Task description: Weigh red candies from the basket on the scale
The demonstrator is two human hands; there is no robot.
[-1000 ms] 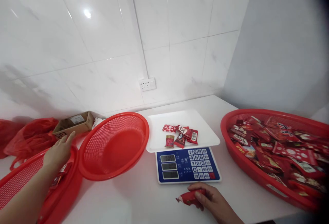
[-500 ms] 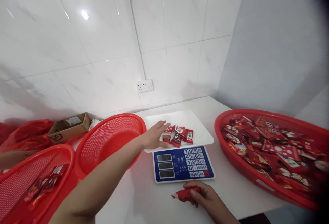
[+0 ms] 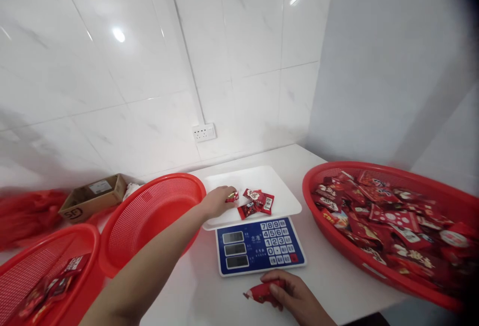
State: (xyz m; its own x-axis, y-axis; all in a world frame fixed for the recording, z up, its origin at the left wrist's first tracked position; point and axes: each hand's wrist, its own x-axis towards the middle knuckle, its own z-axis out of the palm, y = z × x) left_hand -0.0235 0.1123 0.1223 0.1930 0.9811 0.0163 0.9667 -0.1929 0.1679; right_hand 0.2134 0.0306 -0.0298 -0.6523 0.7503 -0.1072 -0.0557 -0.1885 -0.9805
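Over the left side of the white scale tray [image 3: 284, 198], my left hand [image 3: 220, 201] is closed on a small red snack packet [image 3: 232, 195] that shows past its fingertips. Several red snack packets [image 3: 258, 201] with white lettering lie in a small pile on the tray, just right of that hand. Below the blue keypad of the weighing scale [image 3: 254, 238], my right hand [image 3: 286, 288] grips a red packet [image 3: 262, 292] just over the white table. Part of that packet is hidden by the fingers.
A big red basket [image 3: 374, 265] heaped with packets stands at the right. Left of the scale is a red perforated basket [image 3: 149, 211], with another basket [image 3: 90, 246] holding a few packets nearer me. Behind sit a cardboard box [image 3: 93, 196] and red bags [image 3: 30, 216].
My left hand has closed on a packet and drawn it left, away from the pile on the tray. My right hand still holds its packet. The view has shifted slightly.
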